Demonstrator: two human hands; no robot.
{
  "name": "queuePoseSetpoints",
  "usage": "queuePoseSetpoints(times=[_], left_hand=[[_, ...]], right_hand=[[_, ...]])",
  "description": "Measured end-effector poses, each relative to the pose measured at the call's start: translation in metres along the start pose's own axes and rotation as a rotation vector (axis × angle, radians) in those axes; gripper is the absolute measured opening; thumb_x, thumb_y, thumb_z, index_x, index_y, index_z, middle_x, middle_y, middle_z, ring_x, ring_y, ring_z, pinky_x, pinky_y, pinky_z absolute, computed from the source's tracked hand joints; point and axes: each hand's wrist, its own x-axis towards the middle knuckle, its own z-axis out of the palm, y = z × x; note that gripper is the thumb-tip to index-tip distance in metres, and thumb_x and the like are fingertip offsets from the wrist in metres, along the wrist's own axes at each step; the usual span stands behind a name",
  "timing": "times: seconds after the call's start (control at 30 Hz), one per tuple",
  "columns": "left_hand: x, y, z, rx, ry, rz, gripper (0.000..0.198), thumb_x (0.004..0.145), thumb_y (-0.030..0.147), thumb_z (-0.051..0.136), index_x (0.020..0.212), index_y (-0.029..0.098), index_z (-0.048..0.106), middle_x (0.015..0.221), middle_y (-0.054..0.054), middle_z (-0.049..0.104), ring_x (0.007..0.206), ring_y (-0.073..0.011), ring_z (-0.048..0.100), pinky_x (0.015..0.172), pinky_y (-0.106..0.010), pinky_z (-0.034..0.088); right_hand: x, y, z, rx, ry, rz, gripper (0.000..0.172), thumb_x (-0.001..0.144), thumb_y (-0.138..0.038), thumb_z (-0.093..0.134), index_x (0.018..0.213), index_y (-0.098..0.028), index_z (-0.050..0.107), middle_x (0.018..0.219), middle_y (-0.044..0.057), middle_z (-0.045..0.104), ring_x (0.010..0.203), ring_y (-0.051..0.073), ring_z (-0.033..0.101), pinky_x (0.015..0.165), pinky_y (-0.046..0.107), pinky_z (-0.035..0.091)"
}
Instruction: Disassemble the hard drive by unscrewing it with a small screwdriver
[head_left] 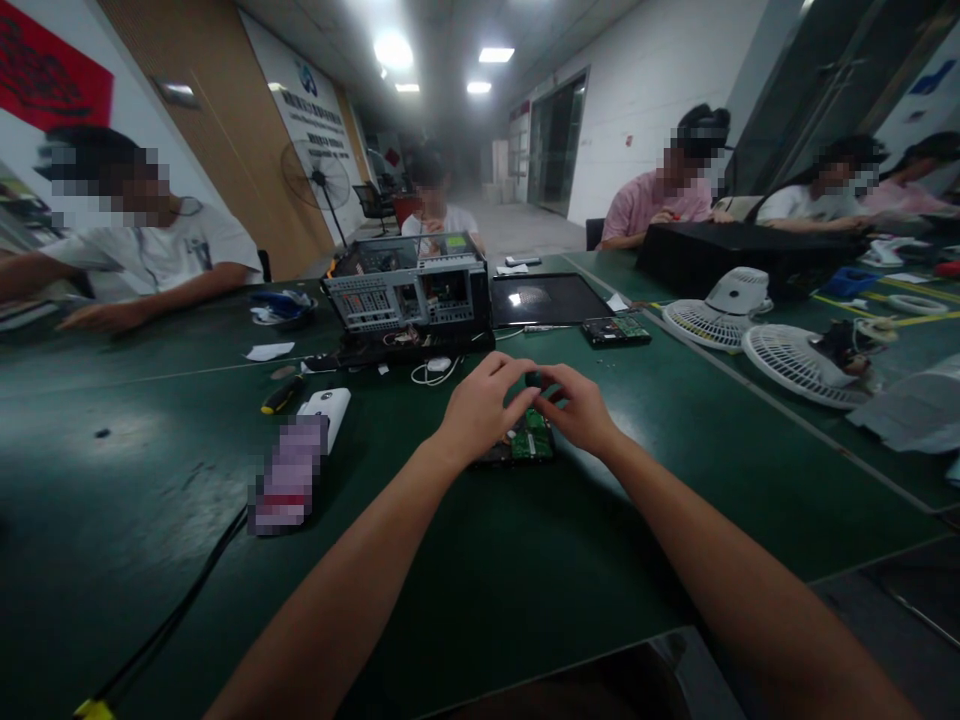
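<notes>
Both my hands rest on a small hard drive [525, 445] with a green circuit board facing up, lying flat on the dark green table [525, 580]. My left hand [484, 405] has its fingers curled over the drive's left and far edge. My right hand [581, 408] is curled too, its fingertips pinched against the left hand's above the board; what they pinch is too small to make out. An open computer case [409, 290] stands behind the hands.
A second drive [616, 330] and a black side panel [547, 298] lie beyond. A screwdriver [283, 395] and a white device [328, 412] sit to the left. Fan grilles [799, 362] lie at right. Other people sit around the tables.
</notes>
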Motion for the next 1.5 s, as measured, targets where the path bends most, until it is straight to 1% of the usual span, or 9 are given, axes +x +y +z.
queuePoseSetpoints(times=[0.13, 0.3, 0.43, 0.6, 0.8, 0.97, 1.1, 1.3, 1.5], left_hand=[[-0.001, -0.002, 0.003, 0.041, 0.097, 0.005, 0.016, 0.099, 0.028, 0.063, 0.113, 0.025, 0.07, 0.105, -0.004, 0.062, 0.094, -0.0181, 0.064, 0.085, -0.033, 0.054], [-0.002, -0.01, 0.006, 0.069, 0.163, 0.042, 0.022, 0.101, 0.025, 0.058, 0.118, 0.027, 0.072, 0.103, -0.004, 0.065, 0.093, -0.0178, 0.065, 0.081, -0.031, 0.055], [-0.002, -0.011, 0.006, 0.067, 0.174, 0.058, 0.024, 0.101, 0.022, 0.057, 0.118, 0.025, 0.073, 0.107, -0.005, 0.069, 0.095, -0.0178, 0.067, 0.082, -0.032, 0.056], [-0.002, -0.007, 0.007, 0.001, 0.142, 0.101, 0.023, 0.101, 0.019, 0.057, 0.117, 0.023, 0.073, 0.118, -0.005, 0.073, 0.106, -0.0184, 0.069, 0.093, -0.035, 0.058], [-0.001, -0.006, 0.009, -0.029, 0.17, 0.056, 0.015, 0.098, 0.021, 0.063, 0.11, 0.023, 0.073, 0.116, -0.004, 0.076, 0.108, -0.0201, 0.072, 0.099, -0.042, 0.058], [-0.002, -0.007, 0.01, -0.032, 0.208, 0.037, 0.013, 0.098, 0.019, 0.063, 0.106, 0.021, 0.073, 0.111, -0.005, 0.077, 0.105, -0.0198, 0.072, 0.099, -0.04, 0.058], [-0.001, -0.006, 0.011, -0.021, 0.18, 0.013, 0.016, 0.097, 0.022, 0.066, 0.112, 0.021, 0.071, 0.112, -0.005, 0.076, 0.102, -0.02, 0.071, 0.093, -0.038, 0.058], [-0.002, 0.0, 0.01, 0.006, 0.163, -0.007, 0.016, 0.095, 0.032, 0.071, 0.106, 0.022, 0.07, 0.106, -0.004, 0.072, 0.093, -0.0184, 0.069, 0.086, -0.034, 0.058], [-0.003, -0.005, 0.013, 0.088, 0.226, 0.026, 0.015, 0.097, 0.028, 0.068, 0.109, 0.023, 0.074, 0.107, -0.005, 0.068, 0.093, -0.0175, 0.066, 0.08, -0.03, 0.056]], right_hand=[[-0.002, 0.001, 0.003, 0.022, -0.053, -0.027, 0.027, 0.094, -0.036, 0.066, 0.119, -0.026, 0.069, 0.107, 0.007, 0.067, 0.09, 0.019, 0.068, 0.072, 0.033, 0.062], [-0.004, 0.004, 0.002, 0.055, -0.071, 0.021, 0.033, 0.096, -0.032, 0.061, 0.128, -0.025, 0.065, 0.11, 0.007, 0.074, 0.099, 0.021, 0.071, 0.082, 0.039, 0.063], [-0.003, 0.007, 0.001, 0.018, -0.054, 0.039, 0.029, 0.094, -0.033, 0.065, 0.122, -0.025, 0.067, 0.105, 0.006, 0.074, 0.092, 0.021, 0.072, 0.081, 0.039, 0.063], [-0.001, 0.009, 0.001, -0.004, -0.033, 0.017, 0.033, 0.091, -0.036, 0.07, 0.123, -0.025, 0.066, 0.103, 0.007, 0.069, 0.09, 0.02, 0.068, 0.074, 0.036, 0.063], [-0.001, 0.01, -0.001, 0.038, -0.115, 0.009, 0.024, 0.094, -0.036, 0.066, 0.115, -0.024, 0.069, 0.108, 0.007, 0.067, 0.091, 0.019, 0.067, 0.072, 0.033, 0.061], [-0.002, 0.01, -0.001, 0.093, -0.199, 0.071, 0.024, 0.099, -0.034, 0.057, 0.116, -0.022, 0.069, 0.1, 0.005, 0.072, 0.085, 0.018, 0.068, 0.075, 0.032, 0.059], [-0.001, 0.011, -0.001, 0.063, -0.151, 0.094, 0.026, 0.096, -0.036, 0.063, 0.116, -0.021, 0.069, 0.095, 0.004, 0.073, 0.081, 0.017, 0.067, 0.071, 0.03, 0.056], [-0.002, 0.01, 0.003, 0.032, -0.093, 0.079, 0.025, 0.091, -0.037, 0.071, 0.111, -0.022, 0.07, 0.102, 0.006, 0.072, 0.089, 0.019, 0.068, 0.073, 0.031, 0.057], [-0.002, 0.011, 0.002, 0.07, -0.157, 0.077, 0.023, 0.094, -0.035, 0.067, 0.113, -0.023, 0.07, 0.107, 0.007, 0.073, 0.093, 0.019, 0.069, 0.075, 0.031, 0.058]])
